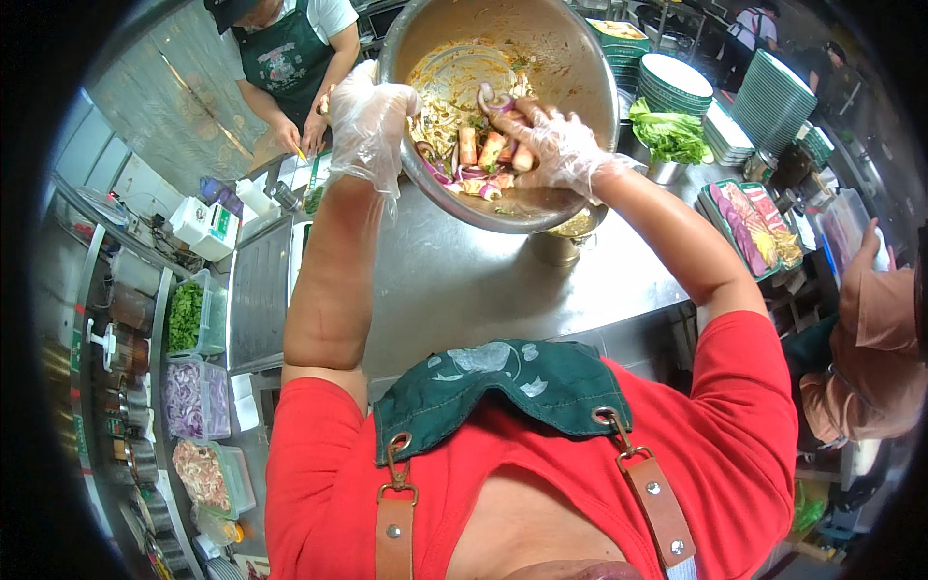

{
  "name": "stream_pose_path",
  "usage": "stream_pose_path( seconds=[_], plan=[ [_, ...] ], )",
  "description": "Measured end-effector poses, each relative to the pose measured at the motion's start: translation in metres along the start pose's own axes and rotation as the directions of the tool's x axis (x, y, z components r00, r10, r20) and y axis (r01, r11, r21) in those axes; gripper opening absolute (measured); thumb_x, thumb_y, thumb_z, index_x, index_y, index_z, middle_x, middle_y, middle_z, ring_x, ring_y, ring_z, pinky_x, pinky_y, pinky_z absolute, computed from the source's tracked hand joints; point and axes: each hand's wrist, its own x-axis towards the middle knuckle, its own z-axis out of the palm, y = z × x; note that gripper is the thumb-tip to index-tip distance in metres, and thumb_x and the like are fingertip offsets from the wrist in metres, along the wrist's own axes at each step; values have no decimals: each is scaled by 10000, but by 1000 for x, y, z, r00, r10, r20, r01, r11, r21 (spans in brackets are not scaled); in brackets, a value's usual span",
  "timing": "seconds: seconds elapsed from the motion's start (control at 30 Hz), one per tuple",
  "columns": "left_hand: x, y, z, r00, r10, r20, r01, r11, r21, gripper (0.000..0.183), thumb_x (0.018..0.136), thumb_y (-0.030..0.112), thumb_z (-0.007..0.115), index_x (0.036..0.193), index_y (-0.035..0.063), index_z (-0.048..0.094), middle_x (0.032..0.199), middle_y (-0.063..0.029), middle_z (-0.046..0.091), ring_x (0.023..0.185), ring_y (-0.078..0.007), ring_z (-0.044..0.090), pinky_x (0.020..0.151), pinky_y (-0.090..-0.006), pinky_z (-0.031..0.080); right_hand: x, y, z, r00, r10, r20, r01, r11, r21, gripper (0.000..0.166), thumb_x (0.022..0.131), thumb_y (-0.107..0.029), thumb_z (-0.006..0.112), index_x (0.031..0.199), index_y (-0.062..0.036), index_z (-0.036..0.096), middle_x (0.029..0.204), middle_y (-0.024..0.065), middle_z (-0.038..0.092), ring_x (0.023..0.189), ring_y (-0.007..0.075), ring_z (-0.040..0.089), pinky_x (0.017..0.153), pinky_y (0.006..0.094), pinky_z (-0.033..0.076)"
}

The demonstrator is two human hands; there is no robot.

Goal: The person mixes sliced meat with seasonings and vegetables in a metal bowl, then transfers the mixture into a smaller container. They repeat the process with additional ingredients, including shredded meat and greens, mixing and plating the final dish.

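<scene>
A large stainless steel mixing bowl (500, 214) is raised and tilted toward me above the metal worktop. My left hand (370, 123), in a clear plastic glove, grips its left rim. Inside, my gloved right hand (554, 145) rests on the food, fingers spread over several pale cylindrical pieces (491, 148) and strips of sliced red onion (438, 167). Whether it grips any piece, I cannot tell. Reddish-brown sauce (464, 61) with herb bits coats the bowl wall. Partly hidden beneath the bowl, a small metal pot (557, 250) stands on the worktop (449, 290).
Stacked green-rimmed plates (674, 76) and a metal container of lettuce (663, 134) stand right of the bowl. A tray of sliced meats (750, 225) sits at the right edge. Tubs of greens (186, 315) and onion (192, 399) line the left. Co-workers (290, 65) stand across and at right.
</scene>
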Motion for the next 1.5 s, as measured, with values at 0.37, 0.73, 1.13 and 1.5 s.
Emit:
stream_pose_path(
  seconds=[0.37,0.73,1.13,1.5],
  plan=[
    [-10,-1,62,981,193,25,-190,921,341,169,685,102,581,773,-34,629,763,-160,622,638,-232,592,585,-319,467,13,55,17,999,28,32,-41,838,545,845,654,-447,783,1360,-122,452,1303,188,486,1201,339,477,1013,373,383],
    [-7,26,62,622,643,447,-740,297,603,72,674,7,534,634,34,481,624,-129,473,676,-308,523,623,-378,415,-14,48,58,957,289,-36,-185,698,692,582,696,-362,732,1185,-81,589,1191,178,558,1118,321,527,944,385,424],
    [-13,28,56,822,526,219,-534,575,620,82,660,-34,488,710,21,523,662,-165,523,643,-359,538,585,-406,423,-48,19,71,902,383,200,-369,444,817,395,756,-244,742,1077,-48,619,941,112,638,927,187,604,823,330,480],
    [-7,23,40,626,637,450,-724,260,639,104,668,-44,558,704,41,511,689,-79,475,636,-250,520,567,-325,409,-11,2,64,822,88,563,-87,996,-28,289,786,-231,575,1012,-107,707,1010,122,685,994,297,644,810,421,522]
  ],
)
